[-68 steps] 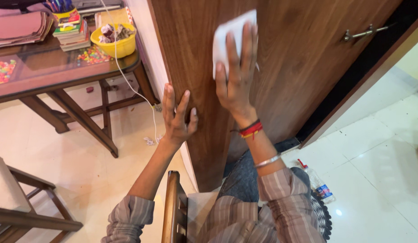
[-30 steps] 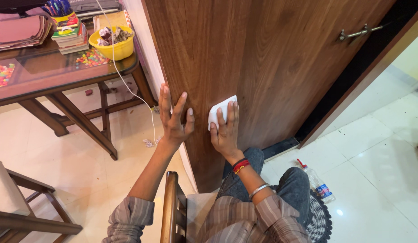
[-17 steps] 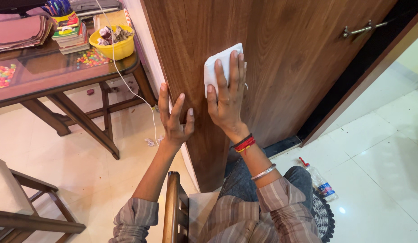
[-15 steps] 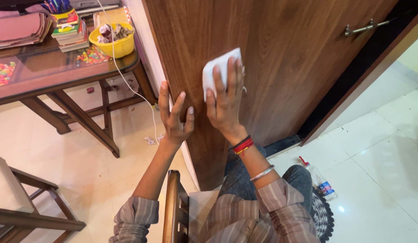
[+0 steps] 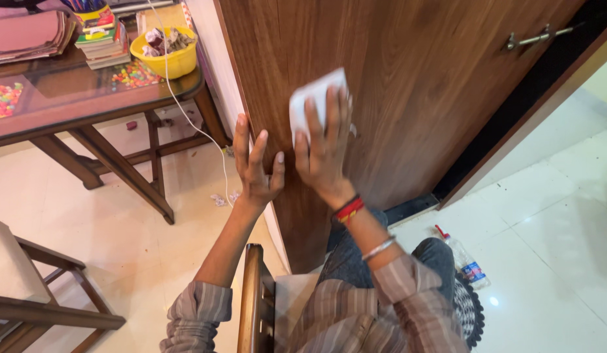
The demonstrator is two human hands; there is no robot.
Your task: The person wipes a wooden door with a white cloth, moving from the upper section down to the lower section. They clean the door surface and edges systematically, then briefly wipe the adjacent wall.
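A dark brown wooden door (image 5: 408,85) stands open in front of me. My right hand (image 5: 323,153) presses a folded white cloth (image 5: 310,98) flat against the door's face, fingers spread over it. My left hand (image 5: 256,167) rests with open fingers on the door's near edge, holding nothing. Red threads and a metal bangle sit on my right wrist. A metal handle (image 5: 535,38) is fixed to the door at the upper right.
A glass-topped wooden table (image 5: 87,98) at the upper left carries a yellow bowl (image 5: 165,53), books and folded cloth. A white cable (image 5: 185,114) hangs from it. A wooden chair (image 5: 29,294) stands lower left, another chair back (image 5: 251,301) below me. A plastic bottle (image 5: 463,261) lies on the tiled floor.
My right hand slid the cloth up the door from a low spot, then shifted it slightly left and down. My left hand stayed on the door's edge.
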